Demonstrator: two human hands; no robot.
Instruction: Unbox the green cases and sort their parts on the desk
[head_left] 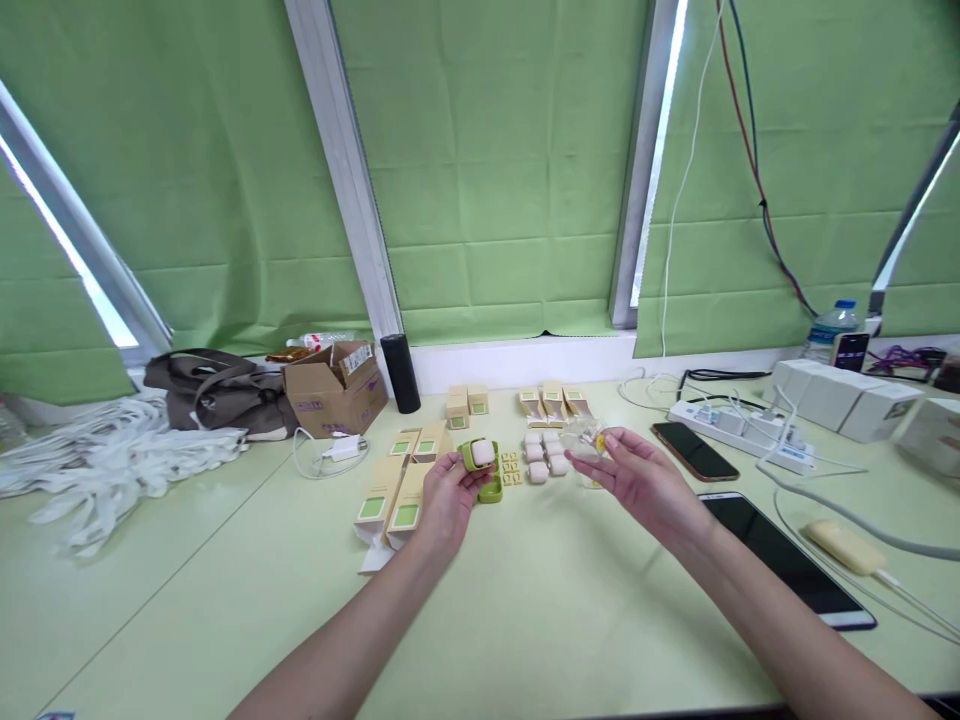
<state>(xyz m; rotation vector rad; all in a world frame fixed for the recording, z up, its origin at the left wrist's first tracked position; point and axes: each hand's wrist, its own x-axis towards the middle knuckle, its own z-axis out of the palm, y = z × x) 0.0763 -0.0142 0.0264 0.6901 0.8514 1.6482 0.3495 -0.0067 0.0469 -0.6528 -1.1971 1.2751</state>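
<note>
My left hand is closed around a small green case with a pale pink rounded block in its front. Just beneath it, another green piece is at the table; whether it is joined to the case I cannot tell. Between the thumb and fingers of my right hand is a crinkled see-through plastic bag with something yellow at its edge. Pale pink blocks stand in rows left of that hand. Small yellow squares lie between the two hands.
Beige boxes lie left of my left hand, more boxes farther back. A tablet, a phone and a power strip with cables occupy the right. A cardboard box, bag and white straps are at left.
</note>
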